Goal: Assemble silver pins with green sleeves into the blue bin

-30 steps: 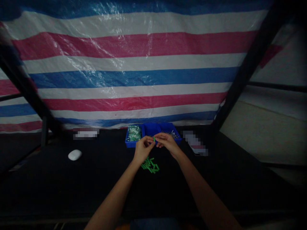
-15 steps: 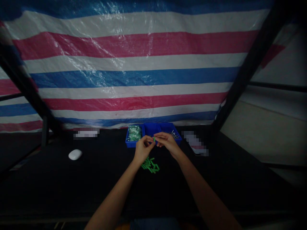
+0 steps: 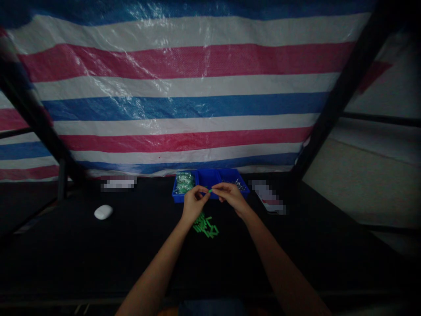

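Note:
My left hand (image 3: 194, 205) and my right hand (image 3: 232, 199) meet in front of the blue divided bin (image 3: 179, 199). A small green plastic plug (image 3: 210, 191) is pinched between the fingertips of both hands. It lies slantwise, and its ends are partly covered by fingers. Below the hands, a loose pile of similar green plugs (image 3: 206, 227) rests on the black table. Clear bags with green pieces (image 3: 184, 181) fill the bin's left compartment. Thin metal pieces, probably screws (image 3: 237, 184), lie in the right compartment.
On the left of the black table (image 3: 138, 245) sits a white rounded object (image 3: 103, 212). Farther back is a blurred-out pale item (image 3: 119, 182). A phone-like slab (image 3: 268, 197), partly blurred out, lies right of the bin. Striped sheeting (image 3: 184, 105) hangs behind, between dark posts.
The green plug has tipped from nearly upright to a slant between my fingertips. My left hand has shifted slightly left and down; the fingers of my right hand have drawn closer together.

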The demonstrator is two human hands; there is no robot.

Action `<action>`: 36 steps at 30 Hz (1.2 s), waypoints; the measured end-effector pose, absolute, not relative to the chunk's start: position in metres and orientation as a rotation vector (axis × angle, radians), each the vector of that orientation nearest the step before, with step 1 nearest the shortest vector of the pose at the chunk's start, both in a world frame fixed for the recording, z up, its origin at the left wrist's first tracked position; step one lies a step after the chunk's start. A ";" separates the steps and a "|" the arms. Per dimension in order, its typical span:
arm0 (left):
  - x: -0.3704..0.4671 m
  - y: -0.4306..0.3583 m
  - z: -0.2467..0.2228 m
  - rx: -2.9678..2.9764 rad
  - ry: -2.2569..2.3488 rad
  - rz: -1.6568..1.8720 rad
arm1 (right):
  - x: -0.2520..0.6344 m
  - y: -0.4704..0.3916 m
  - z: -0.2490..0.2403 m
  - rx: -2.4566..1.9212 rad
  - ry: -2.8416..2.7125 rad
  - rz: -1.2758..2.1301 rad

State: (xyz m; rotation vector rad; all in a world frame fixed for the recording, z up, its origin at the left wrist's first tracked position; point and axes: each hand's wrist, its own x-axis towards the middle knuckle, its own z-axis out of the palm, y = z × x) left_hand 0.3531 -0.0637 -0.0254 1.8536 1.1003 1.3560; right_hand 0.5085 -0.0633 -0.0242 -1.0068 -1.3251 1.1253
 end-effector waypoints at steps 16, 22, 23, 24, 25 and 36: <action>0.349 -0.054 -0.033 1.751 1.091 1.397 | 0.510 -0.061 -0.028 -1.071 -1.333 1.151; 0.349 -0.054 -0.033 1.752 1.100 1.402 | 0.510 -0.059 -0.032 -1.058 -1.356 1.150; 0.349 -0.054 -0.033 1.749 1.099 1.404 | 0.511 -0.059 -0.032 -1.057 -1.362 1.151; 0.349 -0.054 -0.032 1.746 1.099 1.404 | 0.510 -0.060 -0.032 -1.056 -1.368 1.154; 0.349 -0.054 -0.032 1.745 1.099 1.401 | 0.510 -0.060 -0.032 -1.055 -1.373 1.156; 0.352 -0.059 -0.027 1.867 1.078 1.306 | 0.506 -0.062 -0.033 -1.005 -1.409 1.231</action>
